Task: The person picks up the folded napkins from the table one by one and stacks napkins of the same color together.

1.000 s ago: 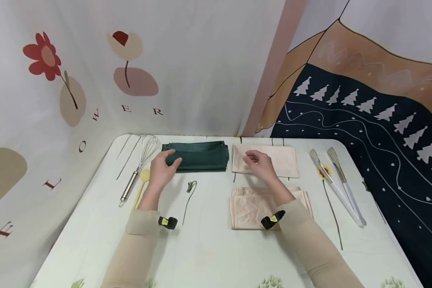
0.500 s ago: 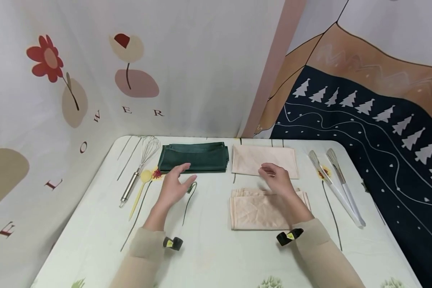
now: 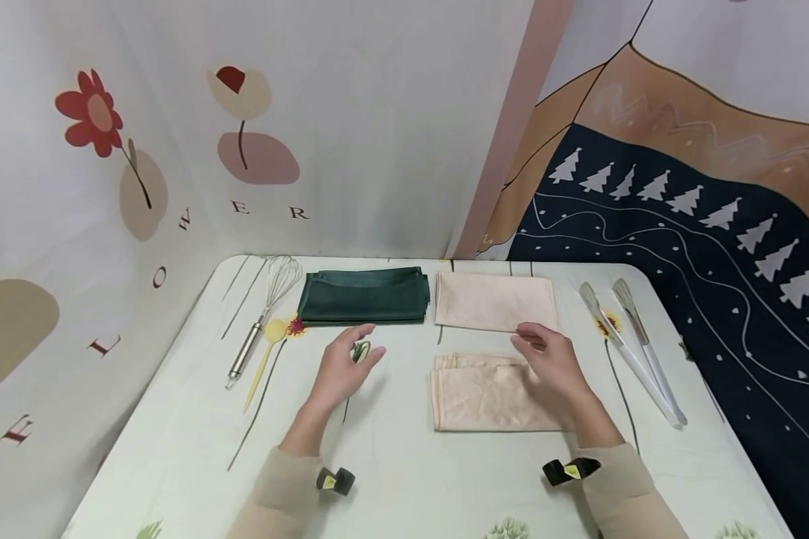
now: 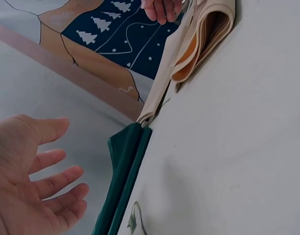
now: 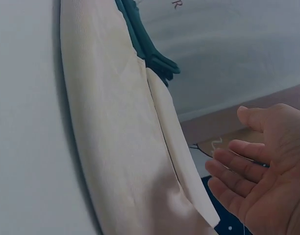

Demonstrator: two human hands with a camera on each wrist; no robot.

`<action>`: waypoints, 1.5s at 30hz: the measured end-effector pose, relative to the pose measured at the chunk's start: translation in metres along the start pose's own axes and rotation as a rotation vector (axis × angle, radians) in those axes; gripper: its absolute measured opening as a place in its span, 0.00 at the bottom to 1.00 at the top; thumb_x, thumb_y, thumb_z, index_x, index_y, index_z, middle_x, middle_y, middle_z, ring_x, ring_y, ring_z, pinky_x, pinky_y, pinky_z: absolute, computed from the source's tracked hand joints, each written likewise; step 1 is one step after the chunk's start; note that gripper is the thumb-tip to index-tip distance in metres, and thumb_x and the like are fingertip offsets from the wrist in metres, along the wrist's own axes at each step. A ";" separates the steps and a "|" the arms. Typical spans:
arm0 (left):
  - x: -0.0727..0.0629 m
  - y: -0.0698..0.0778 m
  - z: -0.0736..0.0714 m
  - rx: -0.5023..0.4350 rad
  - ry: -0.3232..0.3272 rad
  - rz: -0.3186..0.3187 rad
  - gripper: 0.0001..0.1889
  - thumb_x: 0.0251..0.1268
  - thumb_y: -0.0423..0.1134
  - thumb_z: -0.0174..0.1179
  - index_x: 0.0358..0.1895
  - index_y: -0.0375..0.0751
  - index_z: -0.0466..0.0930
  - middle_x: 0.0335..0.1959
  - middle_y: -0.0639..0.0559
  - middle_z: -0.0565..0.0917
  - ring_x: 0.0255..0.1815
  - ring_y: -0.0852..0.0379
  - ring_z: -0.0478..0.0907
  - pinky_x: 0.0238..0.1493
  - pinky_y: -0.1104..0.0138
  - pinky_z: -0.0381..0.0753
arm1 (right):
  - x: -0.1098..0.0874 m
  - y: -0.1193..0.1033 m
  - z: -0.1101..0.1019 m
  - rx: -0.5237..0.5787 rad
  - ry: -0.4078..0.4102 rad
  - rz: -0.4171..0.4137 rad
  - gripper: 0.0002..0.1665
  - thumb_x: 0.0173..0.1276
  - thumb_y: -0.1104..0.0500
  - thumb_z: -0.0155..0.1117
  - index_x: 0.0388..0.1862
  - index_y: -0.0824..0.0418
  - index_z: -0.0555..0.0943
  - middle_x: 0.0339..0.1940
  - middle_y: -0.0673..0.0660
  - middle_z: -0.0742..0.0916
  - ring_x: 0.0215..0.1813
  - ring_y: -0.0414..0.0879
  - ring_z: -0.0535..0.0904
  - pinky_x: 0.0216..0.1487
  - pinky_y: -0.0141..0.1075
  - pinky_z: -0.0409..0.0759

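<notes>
My left hand hovers above the table, fingers relaxed and holding nothing, just in front of a folded dark green cloth. The left wrist view shows its fingers spread apart. Over the right part of a folded pale pink cloth hangs my right hand, loosely bent and empty. Its shadow falls on that cloth in the right wrist view. A second folded pink cloth lies behind the first, beside the green one.
At the left lie a metal whisk and a yellow spoon. Two pairs of tongs with white handles lie at the right. The white tablecloth has printed flowers. Curtains with prints stand behind and beside the table.
Both hands have drawn back toward the person and shifted right. The left has come away from over the green cloth, the right from over the rear pink cloth. The cloths stay nearly in place.
</notes>
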State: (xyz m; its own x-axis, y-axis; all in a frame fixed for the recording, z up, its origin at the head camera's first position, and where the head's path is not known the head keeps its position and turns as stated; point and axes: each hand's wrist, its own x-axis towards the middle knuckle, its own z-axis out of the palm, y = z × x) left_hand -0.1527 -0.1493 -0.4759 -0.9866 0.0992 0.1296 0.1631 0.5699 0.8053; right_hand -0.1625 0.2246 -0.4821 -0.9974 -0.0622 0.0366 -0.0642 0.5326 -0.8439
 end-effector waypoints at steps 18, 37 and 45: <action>-0.023 0.001 0.032 0.000 -0.035 -0.016 0.26 0.67 0.41 0.69 0.66 0.38 0.76 0.62 0.44 0.80 0.63 0.43 0.76 0.63 0.47 0.76 | -0.047 0.027 -0.032 -0.064 0.290 0.109 0.25 0.76 0.52 0.62 0.61 0.69 0.79 0.57 0.66 0.85 0.61 0.57 0.78 0.61 0.38 0.73; -0.028 0.005 0.057 -0.115 -0.075 0.014 0.25 0.65 0.37 0.69 0.64 0.34 0.77 0.60 0.42 0.81 0.62 0.43 0.77 0.63 0.53 0.77 | -0.068 0.051 -0.044 -0.069 0.193 0.283 0.35 0.75 0.49 0.63 0.70 0.69 0.70 0.61 0.71 0.81 0.62 0.60 0.78 0.44 0.12 0.68; -0.023 0.010 0.072 -0.087 -0.151 0.031 0.27 0.68 0.41 0.68 0.66 0.36 0.75 0.61 0.40 0.80 0.62 0.44 0.77 0.58 0.52 0.80 | -0.069 0.052 -0.048 -0.101 0.093 0.281 0.42 0.73 0.43 0.64 0.73 0.71 0.66 0.62 0.69 0.80 0.62 0.60 0.77 0.45 0.17 0.69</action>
State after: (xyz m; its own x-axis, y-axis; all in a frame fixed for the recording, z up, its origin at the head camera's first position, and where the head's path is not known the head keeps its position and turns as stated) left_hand -0.1281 -0.0871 -0.5127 -0.9678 0.2413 0.0720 0.1860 0.4924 0.8503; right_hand -0.0981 0.2969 -0.5026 -0.9751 0.1739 -0.1379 0.2159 0.5995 -0.7707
